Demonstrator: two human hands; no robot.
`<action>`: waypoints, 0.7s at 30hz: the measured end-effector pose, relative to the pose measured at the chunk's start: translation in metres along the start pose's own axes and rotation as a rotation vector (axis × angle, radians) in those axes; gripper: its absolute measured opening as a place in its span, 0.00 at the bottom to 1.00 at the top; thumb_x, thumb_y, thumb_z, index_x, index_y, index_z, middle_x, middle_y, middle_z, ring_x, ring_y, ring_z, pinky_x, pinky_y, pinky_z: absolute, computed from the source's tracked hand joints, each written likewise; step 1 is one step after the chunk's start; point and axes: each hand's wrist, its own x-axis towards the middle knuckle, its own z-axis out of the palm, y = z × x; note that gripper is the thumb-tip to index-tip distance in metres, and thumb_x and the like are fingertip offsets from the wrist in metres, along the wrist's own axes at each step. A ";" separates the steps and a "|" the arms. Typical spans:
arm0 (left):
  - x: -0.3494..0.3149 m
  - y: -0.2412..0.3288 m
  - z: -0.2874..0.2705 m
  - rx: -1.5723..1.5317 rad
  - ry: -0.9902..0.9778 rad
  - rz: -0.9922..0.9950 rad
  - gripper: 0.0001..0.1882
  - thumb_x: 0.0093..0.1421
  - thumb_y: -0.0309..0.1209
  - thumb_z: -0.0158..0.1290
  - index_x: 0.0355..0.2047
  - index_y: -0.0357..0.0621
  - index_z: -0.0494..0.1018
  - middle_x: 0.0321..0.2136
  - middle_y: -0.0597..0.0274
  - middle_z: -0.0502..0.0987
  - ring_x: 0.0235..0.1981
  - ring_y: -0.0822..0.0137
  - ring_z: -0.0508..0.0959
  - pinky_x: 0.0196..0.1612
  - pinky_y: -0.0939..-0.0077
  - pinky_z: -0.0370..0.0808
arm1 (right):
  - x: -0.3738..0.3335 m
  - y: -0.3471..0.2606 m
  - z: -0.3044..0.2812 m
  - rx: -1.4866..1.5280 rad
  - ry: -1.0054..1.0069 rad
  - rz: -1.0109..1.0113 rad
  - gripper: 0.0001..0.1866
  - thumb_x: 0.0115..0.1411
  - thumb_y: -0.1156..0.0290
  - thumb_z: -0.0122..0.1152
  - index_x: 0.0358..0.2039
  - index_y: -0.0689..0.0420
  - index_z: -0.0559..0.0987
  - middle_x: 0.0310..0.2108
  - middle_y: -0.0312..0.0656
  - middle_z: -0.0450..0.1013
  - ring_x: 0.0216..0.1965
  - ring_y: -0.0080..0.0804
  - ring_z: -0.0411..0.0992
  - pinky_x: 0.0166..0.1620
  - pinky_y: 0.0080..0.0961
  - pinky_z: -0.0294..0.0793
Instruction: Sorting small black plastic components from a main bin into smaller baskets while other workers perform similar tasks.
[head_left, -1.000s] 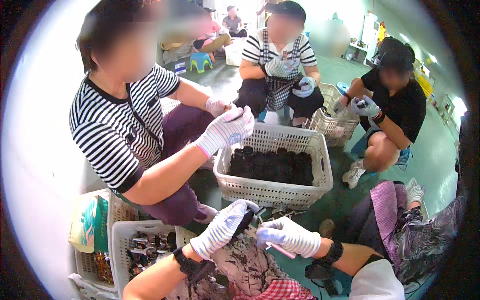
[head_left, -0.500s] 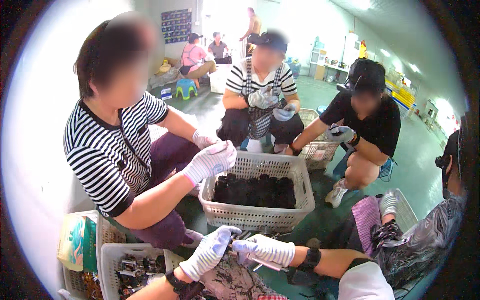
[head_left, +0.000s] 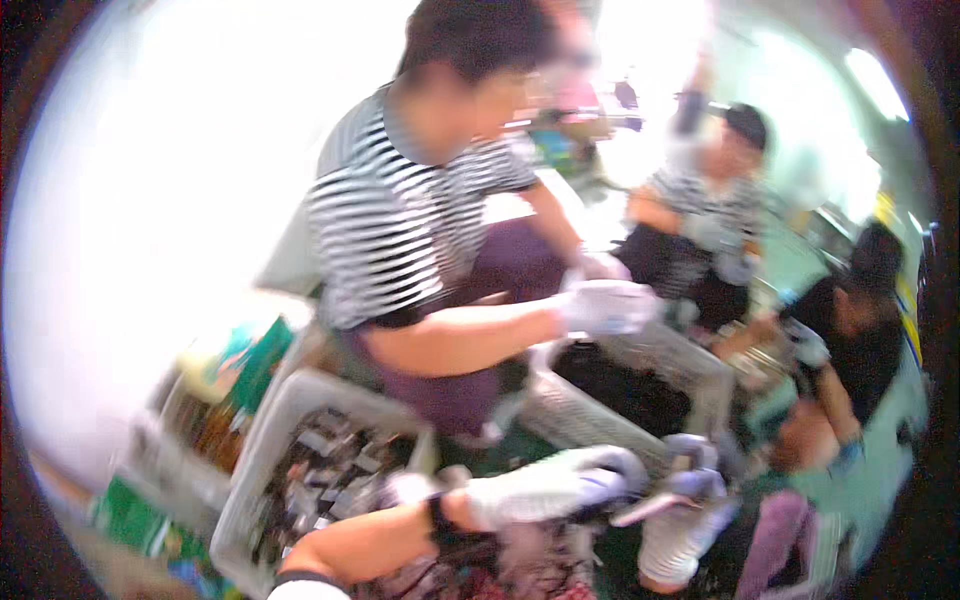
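Note:
My left hand [head_left: 560, 486], in a white striped work glove with a dark wristband, reaches in from the lower left. Its fingers are curled; what they hold, if anything, is lost in the blur. To its right, my right hand [head_left: 685, 530], also gloved, is closed on a slim light-coloured piece [head_left: 650, 510] that points left toward my left hand. The two hands are close together above my patterned lap [head_left: 520, 560]. Just beyond them stands a pale plastic basket [head_left: 570, 415] with black parts [head_left: 625, 390] inside. Motion smears the whole view.
At left stands a whitish crate [head_left: 240, 510] of small metal parts [head_left: 330, 455]. Behind it is another crate [head_left: 190, 440] with a green box [head_left: 255, 365]. A co-worker in stripes [head_left: 390, 240] sits close; two others [head_left: 715, 190] [head_left: 860, 320] are farther right.
The view has swung left and tilted, so the people and baskets now appear farther right. My hands have drawn slightly apart, and the slim light piece shows in my right hand.

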 end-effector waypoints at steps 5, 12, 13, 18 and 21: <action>-0.028 0.013 0.048 0.238 0.189 0.168 0.20 0.63 0.35 0.48 0.51 0.37 0.65 0.46 0.47 0.69 0.51 0.54 0.68 0.55 0.67 0.65 | -0.020 -0.003 0.006 -0.010 -0.032 0.039 0.35 0.64 0.41 0.38 0.50 0.64 0.70 0.56 0.52 0.65 0.56 0.40 0.63 0.61 0.36 0.58; -0.146 0.078 0.025 -0.173 0.517 -0.303 0.14 0.63 0.32 0.48 0.48 0.44 0.69 0.45 0.54 0.72 0.48 0.65 0.71 0.42 0.71 0.71 | -0.033 0.006 0.110 -0.050 -0.532 0.180 0.34 0.60 0.52 0.57 0.56 0.66 0.64 0.60 0.57 0.59 0.58 0.48 0.63 0.58 0.44 0.63; -0.160 0.059 0.017 -0.169 0.573 -0.042 0.14 0.64 0.33 0.48 0.47 0.41 0.69 0.43 0.58 0.73 0.46 0.69 0.72 0.45 0.71 0.70 | -0.031 0.004 0.109 -0.175 -0.540 0.109 0.36 0.60 0.50 0.55 0.57 0.66 0.62 0.61 0.60 0.56 0.59 0.52 0.60 0.59 0.46 0.61; -0.257 -0.031 -0.032 -0.664 1.169 0.184 0.15 0.63 0.36 0.49 0.47 0.44 0.69 0.40 0.62 0.75 0.40 0.64 0.78 0.42 0.59 0.79 | -0.026 0.040 0.059 -0.569 -0.518 0.007 0.28 0.66 0.50 0.42 0.53 0.63 0.68 0.58 0.51 0.61 0.58 0.40 0.62 0.61 0.38 0.60; -0.309 -0.106 -0.067 -0.775 1.389 0.051 0.12 0.63 0.37 0.50 0.46 0.51 0.70 0.35 0.64 0.76 0.36 0.62 0.79 0.40 0.50 0.78 | -0.034 0.051 0.051 -0.593 -0.503 0.174 0.24 0.66 0.55 0.46 0.49 0.63 0.71 0.58 0.50 0.62 0.57 0.40 0.62 0.61 0.37 0.57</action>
